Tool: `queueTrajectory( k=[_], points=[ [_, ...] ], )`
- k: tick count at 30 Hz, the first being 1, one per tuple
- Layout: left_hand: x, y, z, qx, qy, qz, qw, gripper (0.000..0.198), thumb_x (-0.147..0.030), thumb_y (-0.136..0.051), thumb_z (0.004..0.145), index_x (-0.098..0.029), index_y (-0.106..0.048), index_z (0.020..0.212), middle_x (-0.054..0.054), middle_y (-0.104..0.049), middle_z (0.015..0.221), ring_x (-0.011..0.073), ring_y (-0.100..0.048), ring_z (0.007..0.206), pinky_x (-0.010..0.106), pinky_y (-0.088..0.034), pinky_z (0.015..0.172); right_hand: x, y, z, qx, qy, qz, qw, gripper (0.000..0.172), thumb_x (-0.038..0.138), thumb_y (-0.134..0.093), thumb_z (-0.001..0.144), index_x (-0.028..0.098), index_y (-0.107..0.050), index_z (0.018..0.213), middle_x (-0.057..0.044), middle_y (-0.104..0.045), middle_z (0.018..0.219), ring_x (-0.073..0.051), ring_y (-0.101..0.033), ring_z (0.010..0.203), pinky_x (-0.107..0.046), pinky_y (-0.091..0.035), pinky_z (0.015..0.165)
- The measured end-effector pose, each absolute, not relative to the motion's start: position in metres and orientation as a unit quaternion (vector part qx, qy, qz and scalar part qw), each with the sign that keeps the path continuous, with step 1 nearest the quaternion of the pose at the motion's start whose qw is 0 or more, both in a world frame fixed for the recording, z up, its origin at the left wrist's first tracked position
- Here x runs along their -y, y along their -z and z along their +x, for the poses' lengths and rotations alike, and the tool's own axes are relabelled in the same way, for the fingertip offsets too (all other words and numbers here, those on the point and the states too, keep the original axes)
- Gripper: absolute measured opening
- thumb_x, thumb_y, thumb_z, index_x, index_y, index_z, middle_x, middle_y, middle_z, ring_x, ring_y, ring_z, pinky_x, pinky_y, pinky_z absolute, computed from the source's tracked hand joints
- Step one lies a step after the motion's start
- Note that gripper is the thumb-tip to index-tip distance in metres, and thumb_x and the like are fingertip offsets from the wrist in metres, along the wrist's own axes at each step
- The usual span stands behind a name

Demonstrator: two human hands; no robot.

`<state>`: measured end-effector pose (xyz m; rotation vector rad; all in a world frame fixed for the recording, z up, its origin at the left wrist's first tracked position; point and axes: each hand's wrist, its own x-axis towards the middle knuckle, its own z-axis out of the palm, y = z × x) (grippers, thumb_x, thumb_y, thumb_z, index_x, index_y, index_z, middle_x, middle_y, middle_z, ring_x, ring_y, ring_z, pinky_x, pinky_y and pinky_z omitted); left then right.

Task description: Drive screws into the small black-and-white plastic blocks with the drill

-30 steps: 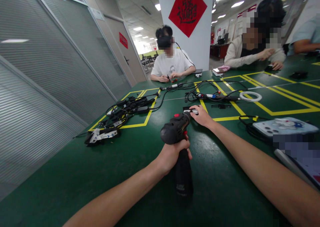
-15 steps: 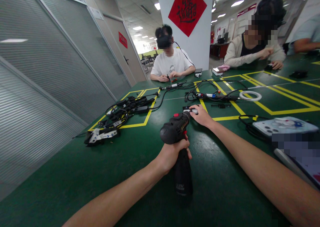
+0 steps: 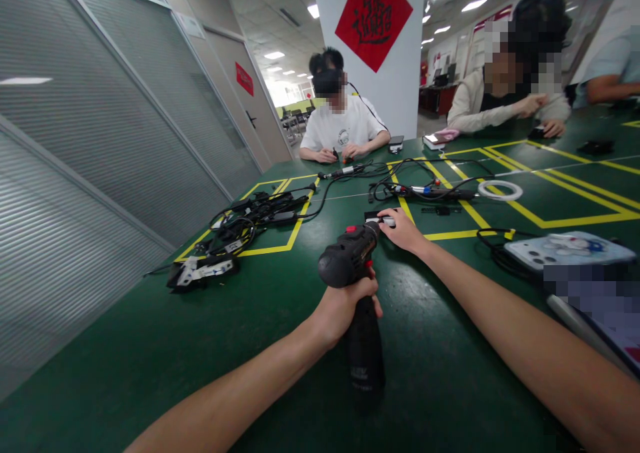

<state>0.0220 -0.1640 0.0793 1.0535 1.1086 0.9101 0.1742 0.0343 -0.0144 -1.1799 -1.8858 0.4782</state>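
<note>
My left hand [image 3: 345,306] is wrapped round the grip of a black cordless drill [image 3: 345,260] with red details. The drill's chuck points away from me, toward a small black-and-white piece [image 3: 373,217] on the green table [image 3: 280,386]. The drill's body hides part of that piece and whatever is at the bit's tip. Beyond the chuck, my right hand [image 3: 400,229] has its fingers closed on the small piece, holding it down against the tabletop.
Bundled black cables [image 3: 260,216] lie at the left, near a black-and-white strip [image 3: 203,272]. A slim tool with cable [image 3: 430,192] and a white ring [image 3: 500,190] lie farther back. Phones [image 3: 570,250] rest at the right. Across sit a person in white [image 3: 345,126] and another in beige [image 3: 470,110].
Almost nothing differs. The view has shifted very slightly, and both hands keep their places at the drill and the small piece.
</note>
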Motion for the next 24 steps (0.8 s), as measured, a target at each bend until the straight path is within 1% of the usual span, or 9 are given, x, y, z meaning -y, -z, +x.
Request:
queueTrajectory(
  k=[7,12,24],
  points=[
    [0.1636,-0.0784,0.0216,-0.486,-0.398,0.458,0.629,0.018,-0.022,-0.056,0.07,-0.015,-0.052,0.087,-0.001,-0.055,0.05,0.0123,-0.053,0.046,0.024,-0.039,0.052,-0.035,0.0156,0.1743,0.752,-0.192,-0.47,0.42,0.027,0.027,-0.057,0.08,0.024,-0.061,0.107,-0.006,-0.049,0.103,-0.018,-0.056,0.089,-0.035,-0.044,0.092],
    [0.1639,-0.0776,0.0207,-0.479,-0.398,0.463,0.63,0.017,-0.021,-0.054,0.071,-0.016,-0.052,0.087,0.0,-0.058,0.054,0.0117,-0.053,0.048,0.024,-0.039,0.053,-0.0364,0.0172,0.1749,0.755,-0.188,-0.469,0.419,0.027,0.027,-0.057,0.081,0.025,-0.061,0.107,-0.006,-0.049,0.103,-0.018,-0.057,0.089,-0.035,-0.044,0.091],
    [0.1637,-0.0775,0.021,-0.478,-0.403,0.457,0.633,0.019,-0.021,-0.055,0.071,-0.016,-0.052,0.089,-0.001,-0.058,0.057,0.0119,-0.055,0.048,0.024,-0.039,0.053,-0.035,0.0152,0.1743,0.753,-0.19,-0.47,0.419,0.027,0.027,-0.057,0.08,0.023,-0.061,0.107,-0.006,-0.049,0.101,-0.017,-0.056,0.086,-0.035,-0.045,0.091]
  ],
)
